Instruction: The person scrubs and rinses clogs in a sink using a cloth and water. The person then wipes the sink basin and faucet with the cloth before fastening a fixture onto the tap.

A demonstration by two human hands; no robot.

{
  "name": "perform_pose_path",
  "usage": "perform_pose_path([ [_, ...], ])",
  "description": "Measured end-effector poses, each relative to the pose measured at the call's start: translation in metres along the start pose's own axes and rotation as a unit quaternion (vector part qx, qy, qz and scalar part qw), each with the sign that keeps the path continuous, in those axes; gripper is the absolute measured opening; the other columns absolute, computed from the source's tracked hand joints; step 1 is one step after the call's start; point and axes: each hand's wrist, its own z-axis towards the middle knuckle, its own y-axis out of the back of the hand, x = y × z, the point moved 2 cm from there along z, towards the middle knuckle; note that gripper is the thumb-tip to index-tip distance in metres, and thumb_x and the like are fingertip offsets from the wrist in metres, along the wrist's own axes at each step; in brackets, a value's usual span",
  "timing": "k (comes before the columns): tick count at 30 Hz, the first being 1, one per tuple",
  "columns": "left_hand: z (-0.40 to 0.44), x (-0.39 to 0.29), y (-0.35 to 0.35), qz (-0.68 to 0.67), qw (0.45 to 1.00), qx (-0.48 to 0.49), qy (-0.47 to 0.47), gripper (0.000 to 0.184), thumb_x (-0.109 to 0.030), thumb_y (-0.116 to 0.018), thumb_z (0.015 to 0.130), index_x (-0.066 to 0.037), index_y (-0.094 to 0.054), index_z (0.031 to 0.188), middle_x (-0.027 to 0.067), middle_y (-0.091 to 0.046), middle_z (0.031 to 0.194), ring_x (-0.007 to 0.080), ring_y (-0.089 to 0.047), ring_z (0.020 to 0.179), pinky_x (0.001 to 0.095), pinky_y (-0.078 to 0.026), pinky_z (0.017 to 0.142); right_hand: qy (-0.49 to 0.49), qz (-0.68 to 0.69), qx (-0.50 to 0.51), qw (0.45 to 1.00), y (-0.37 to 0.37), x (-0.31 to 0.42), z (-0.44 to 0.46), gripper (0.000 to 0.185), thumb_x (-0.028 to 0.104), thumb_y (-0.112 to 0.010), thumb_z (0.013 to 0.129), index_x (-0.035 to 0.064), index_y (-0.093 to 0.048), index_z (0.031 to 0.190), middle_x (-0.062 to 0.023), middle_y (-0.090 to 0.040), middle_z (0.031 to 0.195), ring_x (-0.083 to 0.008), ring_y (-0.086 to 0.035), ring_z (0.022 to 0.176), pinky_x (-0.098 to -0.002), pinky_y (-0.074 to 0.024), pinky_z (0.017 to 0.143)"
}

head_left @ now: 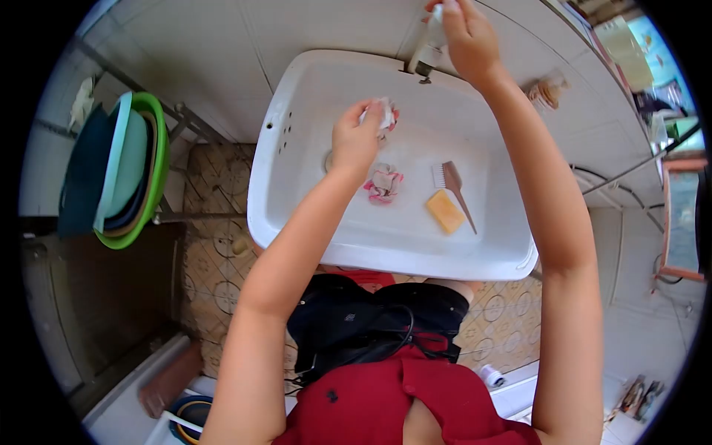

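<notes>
Over the white sink (334, 248), my left hand (357, 137) is closed on a crumpled white cloth (386, 113). My right hand (471, 41) is raised at the top, by the faucet (428, 55), with its fingers closed around something whitish that is too small to make out. A crumpled pink and grey cloth (384, 184) lies on the sink bottom below my left hand. To its right are a yellow sponge (445, 212) and a brown comb-like brush (457, 185) with white bristles, lying side by side.
Green and blue basins (152, 174) hang on a rack at the left. A framed mirror (684, 219) and a metal bar are at the right. A small jar (547, 90) stands behind the sink's right corner. A white bottle (491, 376) lies low behind my body.
</notes>
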Motion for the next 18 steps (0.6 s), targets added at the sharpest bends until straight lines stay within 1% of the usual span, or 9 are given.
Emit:
perform_pose_path([
  [3,-0.01,0.005,0.002,-0.142,0.985,0.082,0.059,0.036,-0.025,-0.043,0.097,0.006,-0.053,0.111,0.0134,-0.062,0.103,0.0214,-0.06,0.099,0.0306,-0.046,0.077,0.001,0.018,0.013,1.0,0.003,0.0,0.004,0.034,0.024,-0.036,0.094,-0.0003,-0.06,0.09,-0.0174,-0.06,0.083,-0.0263,-0.057,0.082,-0.0368,-0.0437,0.078],
  [4,-0.016,0.005,0.001,-0.185,0.975,0.099,0.077,0.038,-0.027,-0.041,0.097,0.007,-0.051,0.113,0.0143,-0.059,0.107,0.0222,-0.058,0.101,0.0317,-0.045,0.08,0.031,-0.018,0.011,0.999,0.004,-0.004,0.006,0.034,0.024,-0.037,0.094,-0.0007,-0.059,0.092,-0.0185,-0.061,0.089,-0.0262,-0.057,0.089,-0.0389,-0.0427,0.082],
  [7,-0.036,-0.005,0.003,-0.267,0.947,0.134,0.114,0.046,-0.032,-0.034,0.099,0.007,-0.045,0.119,0.0154,-0.054,0.114,0.024,-0.052,0.106,0.0344,-0.041,0.087,0.074,0.001,-0.181,0.981,0.006,-0.003,-0.025,0.032,0.029,-0.05,0.093,-0.001,-0.057,0.102,-0.0132,-0.06,0.092,-0.0239,-0.055,0.087,-0.0336,-0.0436,0.077],
  [8,-0.043,-0.01,0.001,-0.273,0.946,0.136,0.109,0.047,-0.034,-0.033,0.099,0.006,-0.044,0.121,0.0149,-0.053,0.115,0.0241,-0.051,0.105,0.035,-0.04,0.089,-0.015,0.056,-0.177,0.982,0.011,0.003,-0.047,0.034,0.028,-0.057,0.091,-0.0035,-0.054,0.104,-0.0149,-0.058,0.095,-0.025,-0.055,0.092,-0.0344,-0.0443,0.077],
  [9,-0.047,-0.013,-0.002,-0.282,0.945,0.134,0.102,0.049,-0.036,-0.031,0.099,0.006,-0.042,0.122,0.0144,-0.052,0.115,0.0241,-0.05,0.105,0.0356,-0.039,0.09,-0.06,0.049,-0.129,0.989,0.011,0.008,-0.073,0.034,0.027,-0.058,0.089,-0.0027,-0.055,0.106,-0.0154,-0.057,0.096,-0.0252,-0.055,0.091,-0.0351,-0.0445,0.077],
  [12,-0.045,-0.021,-0.018,-0.219,0.953,0.199,0.063,0.054,-0.043,-0.03,0.098,0.003,-0.043,0.124,0.0126,-0.051,0.116,0.0233,-0.048,0.105,0.0352,-0.038,0.091,-0.167,0.125,0.065,0.976,-0.015,0.018,-0.146,0.034,0.02,-0.063,0.084,0.0023,-0.059,0.112,-0.0138,-0.057,0.095,-0.0246,-0.055,0.086,-0.0364,-0.0452,0.076],
  [15,-0.04,-0.026,-0.032,-0.09,0.971,0.221,0.034,0.053,-0.042,-0.037,0.097,0.002,-0.041,0.127,0.0123,-0.051,0.119,0.0216,-0.047,0.111,0.0347,-0.036,0.096,-0.149,0.133,0.03,0.979,-0.022,0.014,-0.167,0.031,0.013,-0.064,0.084,0.0089,-0.06,0.114,-0.0051,-0.058,0.099,-0.0137,-0.054,0.078,-0.0306,-0.048,0.069],
  [16,-0.037,-0.028,-0.037,-0.036,0.975,0.218,0.021,0.052,-0.04,-0.041,0.097,0.002,-0.041,0.128,0.0122,-0.05,0.12,0.0209,-0.047,0.113,0.0345,-0.035,0.098,-0.218,0.185,0.013,0.958,-0.019,0.003,-0.163,0.025,0.014,-0.061,0.086,0.0058,-0.061,0.11,-0.0044,-0.061,0.091,-0.0104,-0.053,0.066,-0.0261,-0.0469,0.06],
  [18,-0.03,-0.046,-0.041,0.152,0.973,0.126,-0.123,0.051,-0.032,-0.049,0.095,0.003,-0.038,0.13,0.012,-0.049,0.123,0.02,-0.046,0.117,0.0343,-0.035,0.1,-0.285,0.295,0.003,0.912,-0.008,-0.012,-0.149,0.024,0.016,-0.06,0.087,0.0043,-0.061,0.108,-0.0039,-0.061,0.085,-0.0086,-0.051,0.061,-0.0236,-0.0454,0.057],
])
